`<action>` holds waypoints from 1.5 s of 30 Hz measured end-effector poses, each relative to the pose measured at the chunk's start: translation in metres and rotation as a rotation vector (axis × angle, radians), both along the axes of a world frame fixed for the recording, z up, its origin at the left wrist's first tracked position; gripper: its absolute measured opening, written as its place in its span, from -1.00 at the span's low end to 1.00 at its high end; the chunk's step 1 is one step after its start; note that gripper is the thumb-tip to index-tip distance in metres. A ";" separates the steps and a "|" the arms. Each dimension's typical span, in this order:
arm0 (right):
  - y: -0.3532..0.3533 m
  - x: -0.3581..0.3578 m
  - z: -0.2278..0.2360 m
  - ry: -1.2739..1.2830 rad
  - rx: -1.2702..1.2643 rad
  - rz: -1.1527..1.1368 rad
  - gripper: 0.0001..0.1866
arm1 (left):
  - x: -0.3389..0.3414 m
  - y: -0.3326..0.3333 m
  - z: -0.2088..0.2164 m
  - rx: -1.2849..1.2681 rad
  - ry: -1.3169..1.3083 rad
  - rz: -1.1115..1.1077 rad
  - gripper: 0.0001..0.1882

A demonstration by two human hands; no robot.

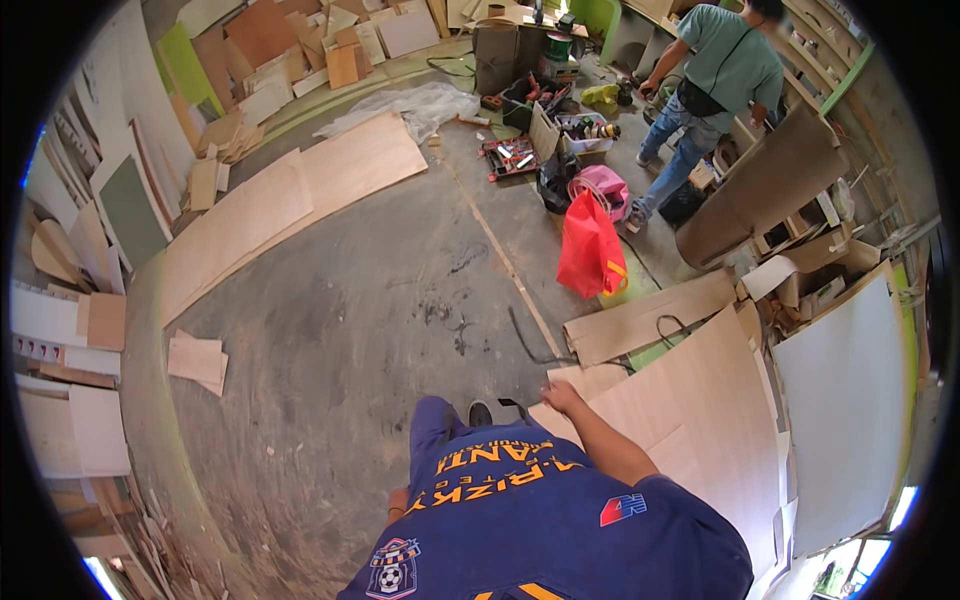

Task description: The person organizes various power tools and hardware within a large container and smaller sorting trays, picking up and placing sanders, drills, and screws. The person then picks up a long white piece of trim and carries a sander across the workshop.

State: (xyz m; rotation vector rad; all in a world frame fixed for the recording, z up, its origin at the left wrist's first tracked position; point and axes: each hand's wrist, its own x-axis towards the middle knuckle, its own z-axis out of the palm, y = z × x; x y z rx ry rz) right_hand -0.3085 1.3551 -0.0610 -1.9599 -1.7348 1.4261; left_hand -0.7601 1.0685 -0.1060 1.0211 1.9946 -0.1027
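Navy shirt (640,545) over smudged grey floor (340,350), plywood sheets (690,390) either side

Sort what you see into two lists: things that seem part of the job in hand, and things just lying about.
Probably part of the job:
wooden board at the right hand
large wooden sheet beside it

Seemingly just lying about:
red bag
black plastic bag
open tool case
small boards on the floor

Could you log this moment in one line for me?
right hand: at pale wood sheet, grip unclear | left hand: mostly hidden by blue shirt | ahead: red bag, co-worker
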 end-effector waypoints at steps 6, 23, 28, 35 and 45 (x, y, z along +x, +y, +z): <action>0.261 -0.182 0.178 0.183 0.296 0.234 -0.60 | -0.112 0.126 -0.064 0.022 0.204 -0.427 -0.70; 0.269 -0.028 -0.037 -0.178 -0.775 -0.578 -0.84 | -0.167 0.820 0.120 0.167 -0.488 0.655 -0.71; 0.412 -0.091 -0.041 -0.075 -0.711 -0.347 -0.87 | -0.164 0.891 0.079 -0.059 -0.336 0.556 -0.67; 0.816 -0.126 0.105 0.223 0.095 -0.634 -0.72 | -0.165 1.046 0.103 0.040 -0.132 -0.090 -0.63; 0.927 -0.114 0.062 0.245 -0.144 -1.236 -0.85 | -0.190 1.334 0.044 0.076 -0.180 -0.254 -0.58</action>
